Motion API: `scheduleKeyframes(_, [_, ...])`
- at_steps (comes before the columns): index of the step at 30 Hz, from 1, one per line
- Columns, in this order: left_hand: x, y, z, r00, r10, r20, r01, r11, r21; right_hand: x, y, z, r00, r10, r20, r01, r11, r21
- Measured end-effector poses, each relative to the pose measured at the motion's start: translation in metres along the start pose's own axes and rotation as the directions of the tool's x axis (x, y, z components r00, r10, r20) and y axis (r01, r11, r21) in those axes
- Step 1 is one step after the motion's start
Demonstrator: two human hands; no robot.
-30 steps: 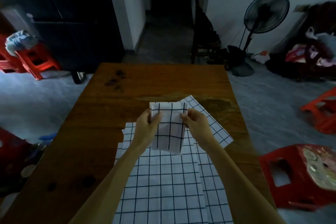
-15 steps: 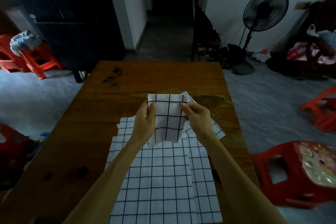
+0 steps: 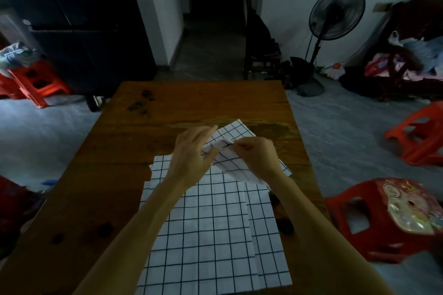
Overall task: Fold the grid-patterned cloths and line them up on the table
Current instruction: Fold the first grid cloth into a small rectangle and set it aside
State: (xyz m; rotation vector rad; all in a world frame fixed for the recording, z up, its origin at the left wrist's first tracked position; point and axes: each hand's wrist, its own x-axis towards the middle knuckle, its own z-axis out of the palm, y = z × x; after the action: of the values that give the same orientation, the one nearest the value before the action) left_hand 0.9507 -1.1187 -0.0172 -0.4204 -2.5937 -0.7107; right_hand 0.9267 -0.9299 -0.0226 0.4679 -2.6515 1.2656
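The left hand (image 3: 191,155) is gripping the folded cloth (image 3: 225,158) above the table's (image 3: 191,103) middle; the right hand (image 3: 256,155) is pinching its top edge. Judging by this, matching corners before creasing is helping.

A black pedestal fan (image 3: 335,13) stands by the white wall, a dark wooden chair (image 3: 257,38) beside it. Red plastic stools (image 3: 388,220) sit on the grey floor (image 3: 347,132); another (image 3: 33,81) carries a bag.
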Motion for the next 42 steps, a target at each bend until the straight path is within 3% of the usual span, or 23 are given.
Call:
scheduleKeyframes(2, [0.007, -0.001, 0.000, 0.990, 0.100, 0.102, -0.101, 0.995, 0.010, 0.001, -0.008, 0.003, 0.996, -0.080, 0.050, 0.086, 0.986, -0.144])
scheduleKeyframes(8, [0.007, -0.013, -0.014, 0.961, 0.264, 0.082, -0.255, 0.961, -0.106, 0.001, -0.029, 0.013, 0.981, -0.179, 0.073, 0.192, 0.941, -0.280])
scheduleKeyframes(15, [-0.003, -0.060, -0.028, 0.993, 0.097, 0.063, -0.079, 0.967, -0.243, -0.038, 0.001, 0.017, 0.993, 0.028, 0.114, 0.010, 0.948, -0.319])
scheduleKeyframes(22, [-0.009, -0.065, -0.024, 0.984, 0.147, 0.097, -0.112, 0.949, -0.295, -0.040, 0.004, 0.026, 0.947, 0.270, 0.174, -0.181, 0.896, -0.405])
scheduleKeyframes(25, [-0.011, -0.063, -0.015, 0.968, 0.228, 0.106, -0.189, 0.936, -0.296, -0.041, -0.015, 0.038, 0.970, 0.204, 0.134, -0.145, 0.923, -0.357])
scheduleKeyframes(30, [-0.019, -0.053, -0.001, 0.932, 0.338, 0.129, -0.288, 0.910, -0.298, -0.041, -0.037, 0.055, 0.999, -0.046, -0.016, 0.037, 0.937, -0.348])
scheduleKeyframes(35, [-0.027, -0.063, -0.004, 0.981, 0.173, 0.082, -0.124, 0.900, -0.419, -0.080, -0.012, 0.043, 0.993, 0.114, -0.021, -0.113, 0.906, -0.408])
scheduleKeyframes(42, [-0.047, -0.040, -0.001, 0.982, 0.146, 0.122, -0.089, 0.919, -0.385, -0.114, 0.009, 0.023, 0.974, 0.225, 0.015, -0.198, 0.885, -0.421])
